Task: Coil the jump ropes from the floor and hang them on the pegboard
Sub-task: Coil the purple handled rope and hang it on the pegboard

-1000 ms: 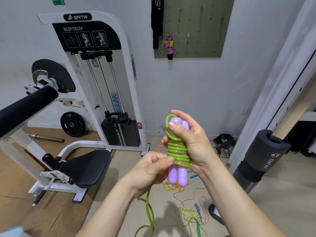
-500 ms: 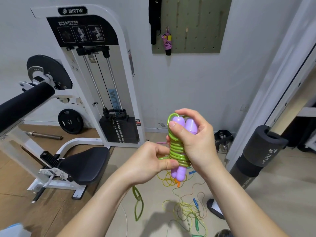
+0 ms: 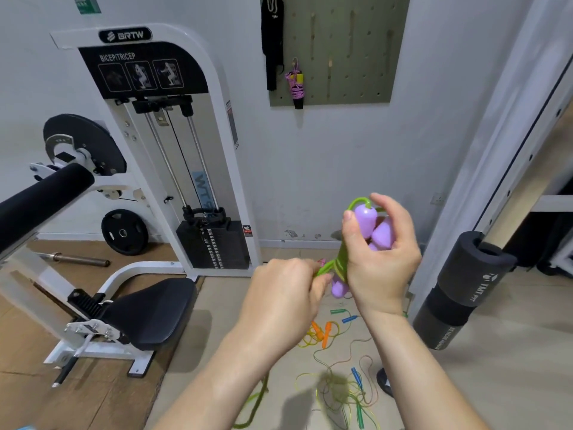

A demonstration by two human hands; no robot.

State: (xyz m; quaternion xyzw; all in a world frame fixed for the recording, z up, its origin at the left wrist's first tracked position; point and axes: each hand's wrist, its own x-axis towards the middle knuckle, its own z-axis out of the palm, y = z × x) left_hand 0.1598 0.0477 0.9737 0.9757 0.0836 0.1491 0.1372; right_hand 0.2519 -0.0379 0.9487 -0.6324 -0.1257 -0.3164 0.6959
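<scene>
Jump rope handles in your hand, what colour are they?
The handles are light purple, seen in the head view.

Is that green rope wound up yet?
Partly. The green rope wraps the purple handles, but the left hand pinches a loose tail hanging down.

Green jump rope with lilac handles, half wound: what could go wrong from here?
The two lilac plastic handles splay apart above the right hand, so the green coil may slacken and slide off. The free green cord that the left hand pinches hangs toward the floor, close to the loose thin coloured ropes; pulling could snag them.
</scene>
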